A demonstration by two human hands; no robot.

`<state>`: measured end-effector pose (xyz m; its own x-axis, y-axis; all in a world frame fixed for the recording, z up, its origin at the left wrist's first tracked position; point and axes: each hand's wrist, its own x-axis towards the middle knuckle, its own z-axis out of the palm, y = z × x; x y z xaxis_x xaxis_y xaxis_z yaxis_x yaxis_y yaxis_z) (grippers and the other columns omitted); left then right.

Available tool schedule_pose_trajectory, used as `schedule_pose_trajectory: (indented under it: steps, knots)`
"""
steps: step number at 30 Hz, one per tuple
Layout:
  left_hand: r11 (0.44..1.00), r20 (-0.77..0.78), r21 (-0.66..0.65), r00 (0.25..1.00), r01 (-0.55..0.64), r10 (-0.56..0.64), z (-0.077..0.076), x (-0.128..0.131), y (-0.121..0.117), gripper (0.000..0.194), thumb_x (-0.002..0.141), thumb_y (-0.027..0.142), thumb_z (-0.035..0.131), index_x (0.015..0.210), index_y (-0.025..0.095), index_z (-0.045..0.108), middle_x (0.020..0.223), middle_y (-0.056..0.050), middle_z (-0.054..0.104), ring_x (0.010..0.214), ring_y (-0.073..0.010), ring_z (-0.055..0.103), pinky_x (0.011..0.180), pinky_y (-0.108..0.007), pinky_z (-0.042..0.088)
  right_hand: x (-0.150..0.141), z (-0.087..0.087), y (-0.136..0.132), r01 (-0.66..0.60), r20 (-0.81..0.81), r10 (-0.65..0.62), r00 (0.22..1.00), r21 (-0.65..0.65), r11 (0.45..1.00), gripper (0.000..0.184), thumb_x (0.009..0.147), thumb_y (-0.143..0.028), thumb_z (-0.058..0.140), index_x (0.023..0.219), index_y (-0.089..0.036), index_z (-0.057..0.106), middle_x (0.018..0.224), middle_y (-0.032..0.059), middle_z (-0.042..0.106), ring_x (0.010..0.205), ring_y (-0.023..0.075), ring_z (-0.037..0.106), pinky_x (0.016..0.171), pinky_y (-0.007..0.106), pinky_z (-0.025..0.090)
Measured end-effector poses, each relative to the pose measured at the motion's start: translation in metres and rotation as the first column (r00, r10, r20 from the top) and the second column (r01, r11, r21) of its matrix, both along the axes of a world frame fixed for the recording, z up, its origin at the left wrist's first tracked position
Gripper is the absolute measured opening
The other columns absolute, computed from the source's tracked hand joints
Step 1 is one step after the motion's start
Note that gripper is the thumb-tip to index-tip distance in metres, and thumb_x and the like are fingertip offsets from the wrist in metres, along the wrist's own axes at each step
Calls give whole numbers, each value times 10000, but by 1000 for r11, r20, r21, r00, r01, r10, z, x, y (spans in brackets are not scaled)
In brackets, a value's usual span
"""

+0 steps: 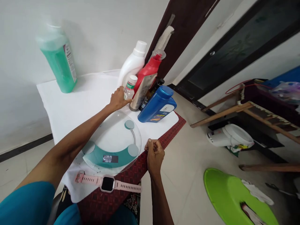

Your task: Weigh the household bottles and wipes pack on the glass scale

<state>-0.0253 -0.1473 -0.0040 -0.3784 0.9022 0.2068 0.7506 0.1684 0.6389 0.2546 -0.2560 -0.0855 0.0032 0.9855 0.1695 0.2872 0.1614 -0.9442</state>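
My left hand (118, 99) reaches across the scale and is closed around a small clear bottle (129, 89) with a white cap and a green-and-red label. The bottle is among the larger containers. Below my forearm lies a round glass bathroom scale (111, 131) with a teal band and a lit display (110, 158). At the table's right edge, beside the scale, my right hand (155, 154) is curled closed, with nothing visible in it. A pink-strapped smartwatch (107, 183) lies face up in front of the scale.
Behind the small bottle stand a white bottle (132, 62), a red bottle (150, 67), a beige tube (143, 92) and a dark bottle (150, 94). A blue bottle (157, 104) is nearer the edge. A green-liquid bottle (59, 62) stands back left. A green tub (225, 190) is on the floor.
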Motion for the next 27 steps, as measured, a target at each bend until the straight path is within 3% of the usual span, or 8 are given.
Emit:
schedule_pose_trajectory:
  steps: [6,10,14,18,22,27]
  knots:
    - [985,42,86,989,-148,144,-8,4,10,586,795,373,938,1212,189,570,1263,-196,733,1220,-433,706,1016,-531,557,0,-1,0,6,-64,-6,998,2,1000,482,995,-665,625,766,-244,571,673,-18,625,656,166,603,679,308,504]
    - [933,144,300,976,-199,162,-3,-10,-7,585,735,431,982,1101,220,577,1067,-105,761,1033,-363,755,948,-522,599,0,-1,0,-5,-76,5,997,3,1000,457,1012,-640,600,777,-250,563,670,-19,635,658,168,616,687,313,506]
    - [872,107,488,994,-42,-12,26,-19,-57,655,643,533,1028,1058,237,618,1010,-60,760,954,-307,755,911,-489,635,1,-2,1,-4,-84,6,996,21,1000,434,1006,-627,602,783,-256,565,661,-21,642,630,169,613,665,315,488]
    - [908,62,410,991,85,-121,46,-3,-128,643,646,563,1013,1078,220,683,978,-62,759,885,-285,748,782,-431,647,1,-5,2,-7,-82,11,997,46,999,422,1013,-619,600,798,-258,568,675,-25,651,629,164,614,672,315,479]
    - [940,39,315,988,132,-152,31,18,-175,627,677,591,984,1107,227,710,972,-47,764,845,-248,727,719,-374,628,1,-7,3,-12,-69,16,997,68,998,426,1019,-624,604,804,-259,562,672,-29,647,633,161,614,678,315,488]
    - [942,-18,315,993,115,-115,8,26,-185,612,680,562,983,1098,239,674,962,-31,748,820,-219,696,709,-344,609,0,-7,3,-18,-79,25,997,89,996,423,1014,-619,615,804,-255,563,676,-28,644,635,158,626,668,314,495]
